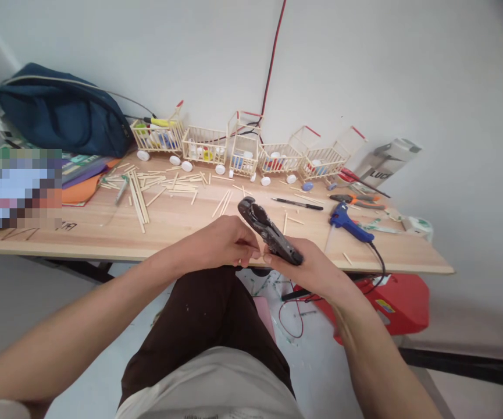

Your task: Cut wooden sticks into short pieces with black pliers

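My right hand (306, 265) grips a black, worn metal hand tool (273, 233); its rounded, hooked end points up and left, and its exact kind cannot be made out. The thumb and fingertip of that hand also come together at the table's front edge. Close beside them my left hand (229, 241) is closed in a pinch, its fingertips nearly touching the right ones. Whatever lies between the left fingers is too small or hidden. Just beyond the hands, thin wooden sticks (222, 203) lie on the wooden table (181, 227).
Small stick-built shopping carts (205, 142) line the wall. More sticks (138, 201) are scattered at left, near a blue bag (63, 110). On the right lie a pen (297, 203), orange-handled pliers (358, 201) and a blue glue gun (350, 223). A red case (391, 305) sits below.
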Demonstrator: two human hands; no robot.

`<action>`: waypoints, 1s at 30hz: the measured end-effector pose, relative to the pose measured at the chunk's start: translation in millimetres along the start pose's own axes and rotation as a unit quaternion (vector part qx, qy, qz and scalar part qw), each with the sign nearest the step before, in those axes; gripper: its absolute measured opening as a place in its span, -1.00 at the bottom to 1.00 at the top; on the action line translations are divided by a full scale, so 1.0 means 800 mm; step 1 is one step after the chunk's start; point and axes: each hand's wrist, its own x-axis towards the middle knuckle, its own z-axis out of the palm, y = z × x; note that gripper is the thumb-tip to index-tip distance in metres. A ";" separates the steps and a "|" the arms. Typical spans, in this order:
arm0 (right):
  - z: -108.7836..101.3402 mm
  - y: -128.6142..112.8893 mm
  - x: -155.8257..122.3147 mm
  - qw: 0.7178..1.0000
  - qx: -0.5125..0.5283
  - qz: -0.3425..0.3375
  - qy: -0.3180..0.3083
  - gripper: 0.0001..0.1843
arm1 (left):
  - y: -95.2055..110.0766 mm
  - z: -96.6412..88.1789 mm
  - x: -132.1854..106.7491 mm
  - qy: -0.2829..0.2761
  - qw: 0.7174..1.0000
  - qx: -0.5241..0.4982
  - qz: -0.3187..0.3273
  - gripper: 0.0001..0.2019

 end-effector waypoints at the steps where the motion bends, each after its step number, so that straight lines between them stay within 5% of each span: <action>1: 0.001 0.002 0.001 1.000 0.011 0.010 0.010 -0.83 | 0.000 0.003 -0.001 0.018 1.000 -0.017 -0.017 -0.84; 6: 0.009 0.019 -0.006 0.986 0.144 0.051 0.070 -0.62 | 0.002 0.020 -0.007 0.156 0.970 -0.175 -0.069 -0.80; 12: 0.027 0.030 -0.039 0.974 0.213 0.079 -0.001 -0.42 | -0.002 0.038 -0.013 0.249 0.929 -0.270 -0.045 -0.77; 30: 0.029 0.024 -0.048 0.991 0.111 0.071 0.012 -0.43 | 0.001 0.043 -0.006 0.231 0.902 -0.353 -0.091 -0.77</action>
